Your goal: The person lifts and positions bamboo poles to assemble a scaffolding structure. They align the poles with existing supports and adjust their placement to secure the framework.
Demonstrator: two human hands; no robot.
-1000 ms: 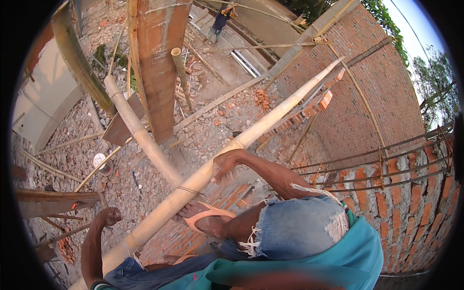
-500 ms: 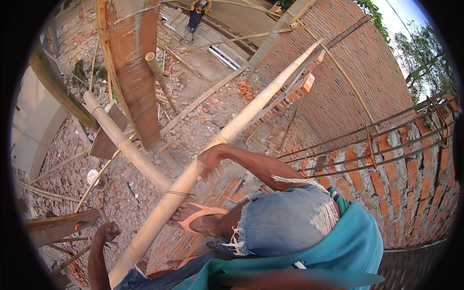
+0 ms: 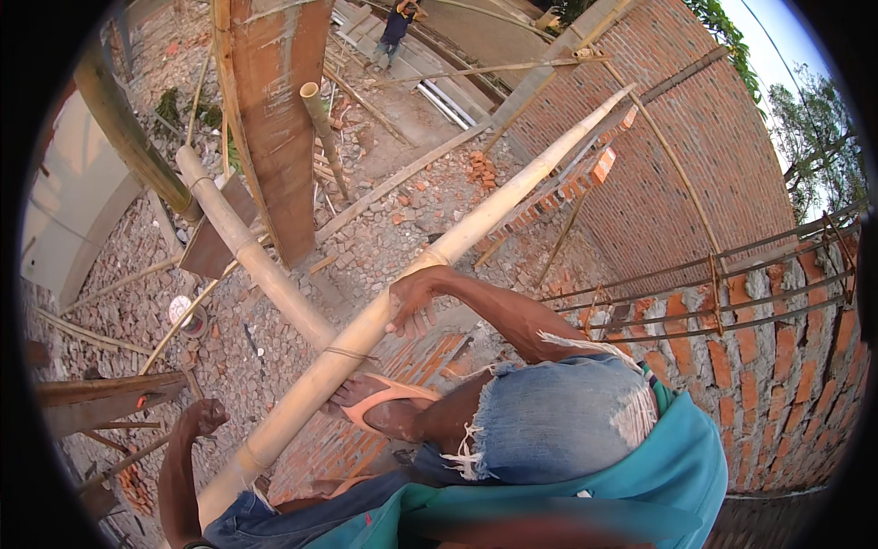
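Observation:
My right hand lies over a long pale bamboo pole, fingers curled down its near side. The pole slants from the lower left up to the top of a red brick wall. My foot in an orange flip-flop presses against the same pole just below a wire tie. My left hand is raised in a closed fist at the lower left, beside the pole's lower end; I see nothing in it. A second bamboo pole crosses under the first.
Far below lies ground strewn with brick rubble. A tall rusty-brown formwork column rises at top centre. Wooden planks jut in from the left. Steel rebars run along an unfinished brick wall on the right. A person stands far off.
The view sways a little with my head. My right hand stays on the bamboo pole, and my left fist dips, then comes back up.

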